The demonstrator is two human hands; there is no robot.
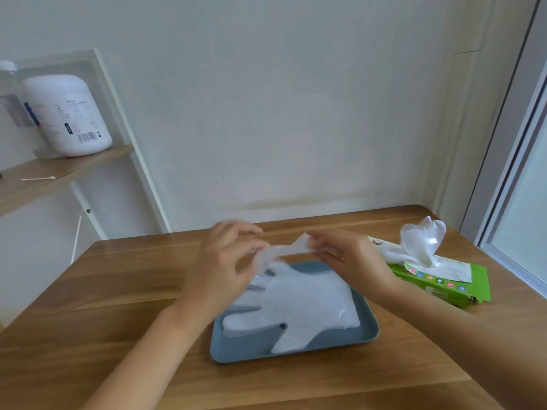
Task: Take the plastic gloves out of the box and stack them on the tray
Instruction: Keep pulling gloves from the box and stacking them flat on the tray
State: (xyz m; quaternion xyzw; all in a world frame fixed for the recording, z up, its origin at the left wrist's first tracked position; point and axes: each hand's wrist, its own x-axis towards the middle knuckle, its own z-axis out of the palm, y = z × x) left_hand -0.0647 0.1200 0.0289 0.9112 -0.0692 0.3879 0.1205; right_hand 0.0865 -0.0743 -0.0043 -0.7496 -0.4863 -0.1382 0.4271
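Note:
A blue-grey tray (367, 329) lies on the wooden table, with clear plastic gloves (305, 306) stacked flat in it, fingers pointing left. Above the tray's far edge, a crumpled clear glove (284, 251) stretches between my hands. My left hand (225, 261) pinches its left end and my right hand (346, 255) pinches its right end. To the right lies the green glove box (444, 284), with another glove (423, 241) puffed up out of its slot.
The wooden table (118, 291) stands against a white wall. At the left, a wooden shelf (44, 176) carries a white jug (68, 116) and a cotton swab (38, 179). A window frame (515, 173) runs along the right side.

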